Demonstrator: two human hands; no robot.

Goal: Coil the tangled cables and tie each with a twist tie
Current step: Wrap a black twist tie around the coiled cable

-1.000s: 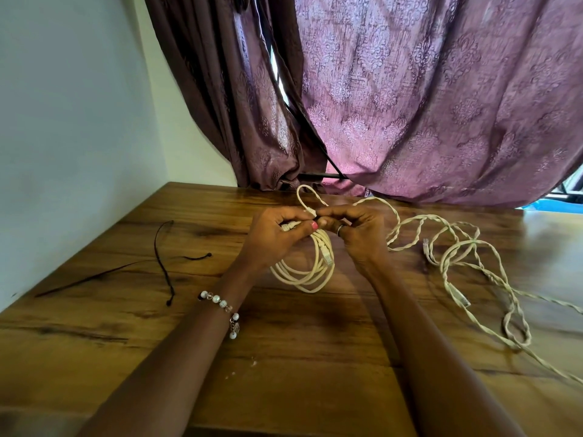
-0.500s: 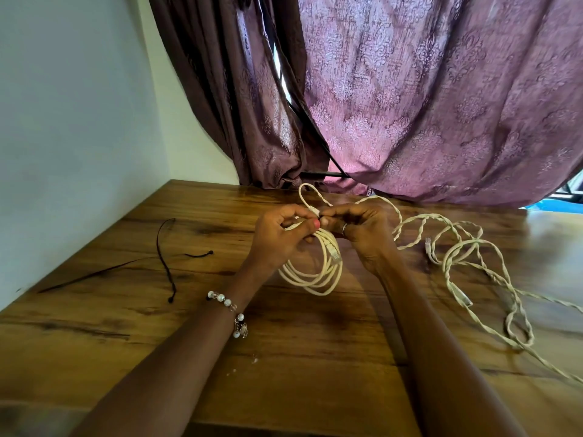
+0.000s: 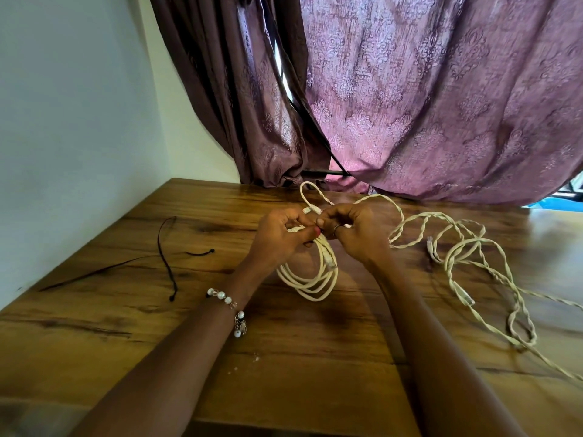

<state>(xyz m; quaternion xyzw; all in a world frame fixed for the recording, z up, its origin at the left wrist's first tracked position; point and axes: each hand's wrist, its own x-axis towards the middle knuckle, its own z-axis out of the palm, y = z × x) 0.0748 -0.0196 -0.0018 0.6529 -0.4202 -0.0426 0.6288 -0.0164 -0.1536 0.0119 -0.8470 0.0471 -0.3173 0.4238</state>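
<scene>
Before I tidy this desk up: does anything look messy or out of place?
Yes. Right of the hands, a cream cable sprawls in twisted loops across the table, uncoiled. On the left, thin black ties lie scattered. Small pale crumbs dot the wood near the front. The coil both hands hold looks neat.

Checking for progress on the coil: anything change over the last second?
Barely. Both hands, left and right, still pinch the top of the coil; no regrasp or release. Tangled cable and black ties lie unmoved on the table.
</scene>
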